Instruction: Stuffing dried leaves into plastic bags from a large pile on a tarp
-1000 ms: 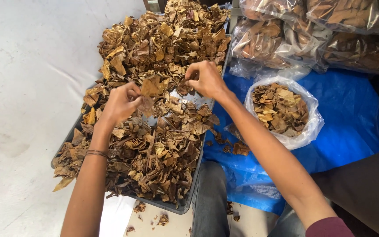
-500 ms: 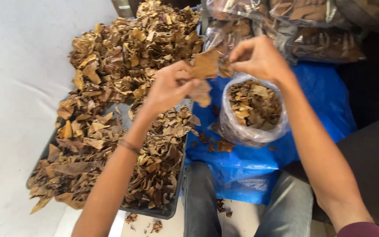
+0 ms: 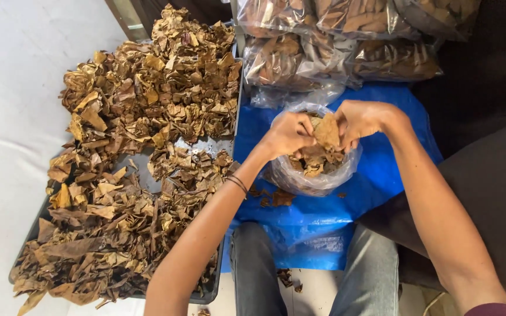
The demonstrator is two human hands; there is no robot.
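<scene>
Dried leaf (image 3: pixel 327 132) — light, brittle, likely crumbly — is pinched at its edges by left hand (image 3: pixel 288 134) and right hand (image 3: pixel 361 120), centre frame, over the clear bag (image 3: pixel 314 175).

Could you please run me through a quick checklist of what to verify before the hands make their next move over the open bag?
1. Both hands over the bag mouth: ok. The left hand and right hand sit above the open clear bag.
2. Leaf in grip: ok. Both hands pinch a dried brown leaf between them.
3. Bag mouth open: ok, leaves show inside.
4. Room left in the bag: cannot tell; the hands cover much of the opening.
5. Spillage: not ok. A few leaf bits lie on the blue sheet.
6. Supply: ok. The dark tray holds plenty of loose leaves.
</scene>
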